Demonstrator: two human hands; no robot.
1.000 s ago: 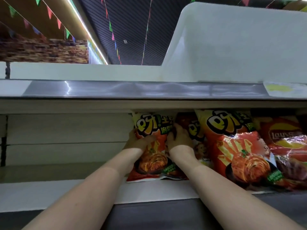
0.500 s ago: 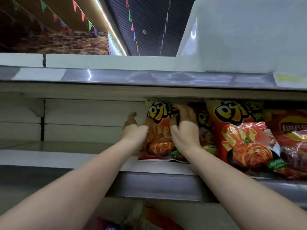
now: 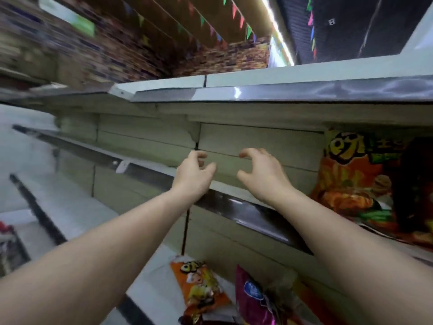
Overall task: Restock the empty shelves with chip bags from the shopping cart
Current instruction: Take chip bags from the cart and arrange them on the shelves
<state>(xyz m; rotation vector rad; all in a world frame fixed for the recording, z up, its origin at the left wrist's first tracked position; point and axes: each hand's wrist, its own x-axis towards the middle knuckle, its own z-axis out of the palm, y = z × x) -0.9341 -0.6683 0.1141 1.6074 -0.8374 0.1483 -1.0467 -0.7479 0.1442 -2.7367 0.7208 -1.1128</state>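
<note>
Loose chip bags [image 3: 201, 287] lay nearest, low in frame, probably the cart supply, though no cart was clearly visible. Both arms reached out level. Left hand [image 3: 193, 175] and right hand [image 3: 262, 177] hovered empty, fingers loosely curled and apart, in front of the bare shelf [image 3: 152, 164]. Stocked bag [image 3: 346, 184] stood upright at right, face out for display.

I am seeing my two hands, left hand [image 3: 195, 174] and right hand [image 3: 262, 175], one orange chip bag [image 3: 346, 174] standing on the shelf [image 3: 234, 205], one orange bag [image 3: 201, 285] and one pink bag [image 3: 254, 299] lying below
</note>
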